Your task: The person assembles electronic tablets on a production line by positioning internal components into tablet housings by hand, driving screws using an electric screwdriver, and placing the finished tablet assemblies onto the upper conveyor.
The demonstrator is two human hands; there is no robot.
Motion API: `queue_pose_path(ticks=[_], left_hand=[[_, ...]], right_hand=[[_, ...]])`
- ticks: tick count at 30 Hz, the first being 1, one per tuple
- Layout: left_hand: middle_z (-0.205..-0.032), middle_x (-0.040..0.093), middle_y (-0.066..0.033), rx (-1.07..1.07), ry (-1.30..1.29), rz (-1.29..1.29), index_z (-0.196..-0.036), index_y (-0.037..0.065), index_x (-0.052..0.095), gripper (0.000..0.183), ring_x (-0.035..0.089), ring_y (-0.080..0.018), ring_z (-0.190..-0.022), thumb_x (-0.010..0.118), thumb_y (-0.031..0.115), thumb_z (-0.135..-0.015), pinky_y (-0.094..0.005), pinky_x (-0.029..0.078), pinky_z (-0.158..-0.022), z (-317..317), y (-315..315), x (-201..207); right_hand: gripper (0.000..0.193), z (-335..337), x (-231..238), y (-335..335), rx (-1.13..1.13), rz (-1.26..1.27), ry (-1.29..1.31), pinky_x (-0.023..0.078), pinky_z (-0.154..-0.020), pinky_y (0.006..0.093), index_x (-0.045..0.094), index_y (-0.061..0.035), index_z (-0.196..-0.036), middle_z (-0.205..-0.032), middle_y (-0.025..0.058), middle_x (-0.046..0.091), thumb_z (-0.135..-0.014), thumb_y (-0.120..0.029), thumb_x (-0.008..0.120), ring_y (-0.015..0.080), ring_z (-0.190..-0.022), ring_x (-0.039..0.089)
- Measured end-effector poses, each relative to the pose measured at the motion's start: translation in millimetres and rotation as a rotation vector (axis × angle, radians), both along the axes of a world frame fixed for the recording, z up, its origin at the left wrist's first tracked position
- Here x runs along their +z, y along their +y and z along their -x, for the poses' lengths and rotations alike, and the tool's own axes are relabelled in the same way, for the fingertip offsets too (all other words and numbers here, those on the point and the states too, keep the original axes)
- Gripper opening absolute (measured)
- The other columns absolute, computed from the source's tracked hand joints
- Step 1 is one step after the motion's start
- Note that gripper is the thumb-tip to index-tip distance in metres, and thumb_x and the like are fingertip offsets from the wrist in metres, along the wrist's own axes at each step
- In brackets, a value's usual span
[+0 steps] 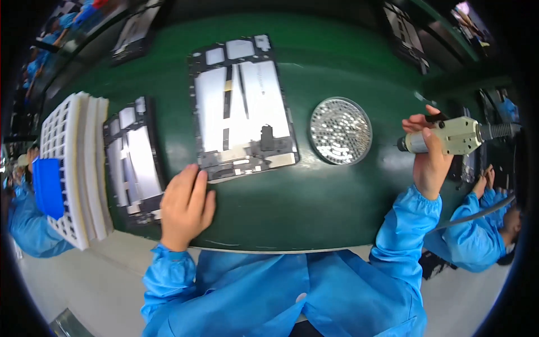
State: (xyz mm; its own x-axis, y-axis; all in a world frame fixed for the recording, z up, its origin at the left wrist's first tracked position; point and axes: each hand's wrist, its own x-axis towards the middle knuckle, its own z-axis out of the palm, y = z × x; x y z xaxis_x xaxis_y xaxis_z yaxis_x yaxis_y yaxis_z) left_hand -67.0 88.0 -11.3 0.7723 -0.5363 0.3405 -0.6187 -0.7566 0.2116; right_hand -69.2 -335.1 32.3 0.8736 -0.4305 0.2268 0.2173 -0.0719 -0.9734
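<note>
A large open tablet chassis with silver panels and a dark frame lies in the middle of the green work mat. My left hand rests palm down on the mat, fingers touching the chassis's near left corner. My right hand is raised at the right and grips a beige electric screwdriver, its tip pointing left toward a round metal dish full of small screws. A second, similar chassis lies to the left of my left hand.
A stack of white foam grid trays stands at the left edge, with a blue item beside it. More dark chassis parts lie at the back. Another person in a blue sleeve is at the right.
</note>
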Motion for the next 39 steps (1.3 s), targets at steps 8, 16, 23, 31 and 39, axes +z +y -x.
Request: queue_pose_path(ticks=[8,16,23,31,39], left_hand=[[-0.146,0.031,-0.0242,0.057,0.246,-0.046,-0.136,0.007,0.045,0.079,0.038,-0.0444,-0.129,0.078,0.017,-0.065,-0.0454,0.040,-0.101,-24,-39,39],[-0.105,0.056,-0.0189,-0.031,0.025,0.115,-0.103,-0.003,0.062,0.039,0.055,-0.0378,-0.097,0.075,0.013,-0.070,-0.0453,0.046,-0.082,-51,-106,24],[-0.100,0.059,-0.0153,-0.100,0.103,0.255,-0.093,-0.004,0.064,0.028,0.058,-0.0335,-0.094,0.071,-0.005,-0.065,-0.0405,0.050,-0.078,-57,-108,9],[-0.086,0.062,-0.0168,-0.269,0.244,0.351,-0.080,-0.005,0.064,0.018,0.061,-0.0329,-0.082,0.068,-0.010,-0.063,-0.0447,0.053,-0.071,-61,-99,13],[-0.086,0.064,-0.0172,-0.305,0.202,0.324,-0.081,-0.005,0.067,0.017,0.060,-0.0311,-0.083,0.071,-0.002,-0.065,-0.0454,0.054,-0.070,-59,-97,7]], right_hand=[[0.049,-5,-1,13,0.128,-0.043,-0.097,0.041,-0.084,0.0436,0.042,0.0035,-0.127,-0.082,0.0089,0.053,-0.084,-0.016,0.054,0.0236,-0.080,0.051],[0.040,-7,8,66,0.190,-0.068,-0.283,0.043,-0.067,0.0431,0.042,-0.0059,-0.117,-0.067,0.0072,0.049,-0.081,-0.007,0.060,0.0213,-0.064,0.049],[0.036,-18,-2,72,0.220,-0.066,-0.213,0.043,-0.067,0.0421,0.044,-0.0075,-0.114,-0.064,0.0055,0.047,-0.081,-0.005,0.058,0.0203,-0.063,0.049],[0.036,-31,-9,75,0.223,-0.063,-0.171,0.043,-0.065,0.0417,0.045,-0.0080,-0.113,-0.064,0.0050,0.046,-0.080,-0.006,0.059,0.0196,-0.062,0.049],[0.036,-33,-12,77,0.190,-0.068,-0.132,0.043,-0.065,0.0418,0.045,-0.0082,-0.112,-0.064,0.0048,0.046,-0.078,-0.005,0.059,0.0196,-0.061,0.048]])
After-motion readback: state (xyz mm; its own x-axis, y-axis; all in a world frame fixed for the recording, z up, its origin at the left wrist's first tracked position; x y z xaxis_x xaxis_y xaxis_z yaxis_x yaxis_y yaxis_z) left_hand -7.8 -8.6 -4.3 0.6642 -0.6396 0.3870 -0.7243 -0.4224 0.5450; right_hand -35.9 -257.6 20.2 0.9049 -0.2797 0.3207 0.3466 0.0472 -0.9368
